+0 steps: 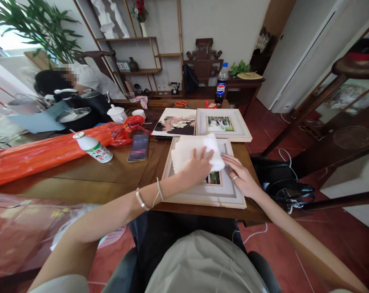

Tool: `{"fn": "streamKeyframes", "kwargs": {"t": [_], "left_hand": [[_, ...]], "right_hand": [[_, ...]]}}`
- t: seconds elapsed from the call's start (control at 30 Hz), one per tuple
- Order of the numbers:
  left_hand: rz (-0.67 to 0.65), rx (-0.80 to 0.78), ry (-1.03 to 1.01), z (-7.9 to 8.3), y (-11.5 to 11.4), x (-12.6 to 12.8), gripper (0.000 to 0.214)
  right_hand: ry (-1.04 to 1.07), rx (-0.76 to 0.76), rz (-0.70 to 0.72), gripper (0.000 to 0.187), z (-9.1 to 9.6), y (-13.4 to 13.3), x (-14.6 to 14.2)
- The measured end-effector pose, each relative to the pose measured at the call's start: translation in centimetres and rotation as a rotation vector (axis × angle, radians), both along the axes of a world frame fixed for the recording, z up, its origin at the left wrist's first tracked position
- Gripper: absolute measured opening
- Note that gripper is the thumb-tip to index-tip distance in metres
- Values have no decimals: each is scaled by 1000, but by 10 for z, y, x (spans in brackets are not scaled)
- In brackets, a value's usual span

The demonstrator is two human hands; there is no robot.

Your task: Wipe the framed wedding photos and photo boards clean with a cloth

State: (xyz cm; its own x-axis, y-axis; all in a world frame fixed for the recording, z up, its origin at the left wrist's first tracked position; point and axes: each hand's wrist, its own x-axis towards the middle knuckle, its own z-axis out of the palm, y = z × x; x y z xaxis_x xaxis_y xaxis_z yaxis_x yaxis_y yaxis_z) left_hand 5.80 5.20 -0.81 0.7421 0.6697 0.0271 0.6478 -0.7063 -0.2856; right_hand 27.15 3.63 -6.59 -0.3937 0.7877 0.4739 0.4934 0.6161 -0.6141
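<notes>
My left hand (199,163) lies flat with spread fingers on a folded white cloth (187,147). Under the cloth is a picture frame (199,198) with a pale wooden rim and a wide light mat. Only a corner of the photo (215,178) in its middle shows; cloth and hand hide the rest. On the frame's right side rests my right hand (241,175), fingers stretched out, their tips beside the cloth's edge. Beyond them lie a second framed photo (243,126) and a large print of a person (184,132).
On the wooden table (126,175) are a phone (138,146), a tilted white bottle (94,148), a long orange plastic-wrapped bundle (50,152), a white teapot (117,114), orange scissors (181,104) and a cola bottle (221,85). Another person (89,77) leans at the far left.
</notes>
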Motion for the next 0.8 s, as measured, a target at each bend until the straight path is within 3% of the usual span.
{"fn": "streamKeyframes", "kwargs": {"t": [0.07,0.17,0.23,0.3,0.43,0.6,0.7,0.8], "left_hand": [[15,-69,6,6,-35,3,28],[-109,-133,-74,12,-86,8,29],[-164,-133,-131,14,-106,13,29],[-156,-138,-147,14,-113,17,29],[-81,-163,-104,9,-96,20,31],[110,-111,-53,3,-53,14,33],[205,-68,-86,12,-20,7,35],[165,60,-181,26,11,6,38]], "right_hand": [[10,-15,-7,52,2,-1,-1],[22,-51,-20,58,6,-2,-3],[27,-69,-23,61,7,-3,-4],[28,-79,-28,61,8,-3,-4],[35,-52,-37,54,5,-2,-2],[27,-17,2,46,5,0,-2],[47,6,-17,48,8,-2,-5],[82,5,-56,48,13,-6,-8]]}}
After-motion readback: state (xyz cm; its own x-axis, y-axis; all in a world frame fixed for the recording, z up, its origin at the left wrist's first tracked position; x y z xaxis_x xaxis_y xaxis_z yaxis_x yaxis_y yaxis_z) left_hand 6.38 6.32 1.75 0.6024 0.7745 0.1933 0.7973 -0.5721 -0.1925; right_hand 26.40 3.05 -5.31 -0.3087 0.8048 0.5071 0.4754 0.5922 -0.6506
